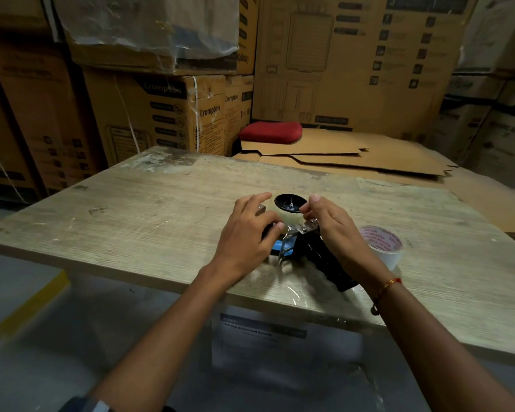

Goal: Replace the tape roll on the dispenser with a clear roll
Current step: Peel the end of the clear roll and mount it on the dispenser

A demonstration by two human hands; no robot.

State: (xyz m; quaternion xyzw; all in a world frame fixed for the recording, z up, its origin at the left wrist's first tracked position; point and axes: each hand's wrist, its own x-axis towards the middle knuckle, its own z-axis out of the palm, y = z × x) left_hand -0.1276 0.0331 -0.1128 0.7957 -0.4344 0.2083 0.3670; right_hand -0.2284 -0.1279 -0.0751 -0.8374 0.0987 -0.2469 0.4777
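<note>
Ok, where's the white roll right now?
In the head view the white roll stands on the table at the right, just beyond the right hand and apart from the dispenser.

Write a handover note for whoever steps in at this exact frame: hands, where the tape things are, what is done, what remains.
Left hand: curled on the near-left side of the clear roll, steadying it.
Right hand: fingertips pinching at the roll's right edge, apparently the tape end.
Dispenser: lying on the table, handle toward you, clear roll seated on its black hub.
White printed roll: on the table to the right, off the dispenser.
Done: rolls swapped.
Left: probably thread the tape end through to the blade.
</note>
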